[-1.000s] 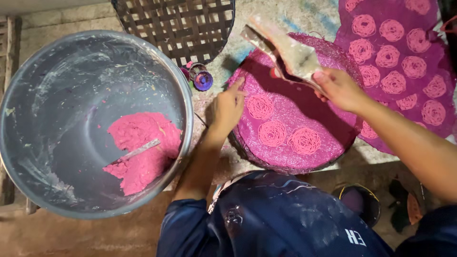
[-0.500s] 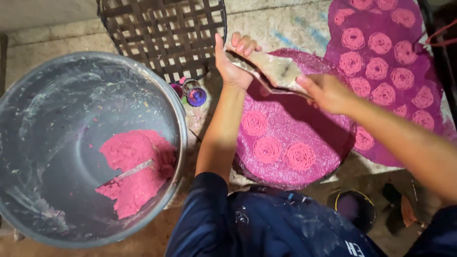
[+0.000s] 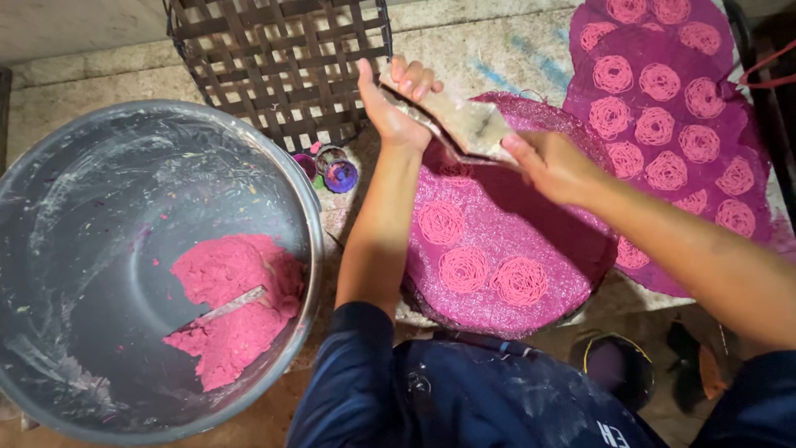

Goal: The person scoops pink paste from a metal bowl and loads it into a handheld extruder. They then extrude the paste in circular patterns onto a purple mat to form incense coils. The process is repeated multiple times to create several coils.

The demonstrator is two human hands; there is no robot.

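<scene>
Cloth press, lower end hand-hidden

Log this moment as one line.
left hand: grips press tool | right hand: grips same tool | below: round purple mat with pink spirals | beside: metal basin, pink dough

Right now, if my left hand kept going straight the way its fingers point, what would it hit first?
Most likely the dark woven lattice basket. The left hand, gripping the dough-smeared press, points up and away toward it, though depth is hard to judge.
</scene>
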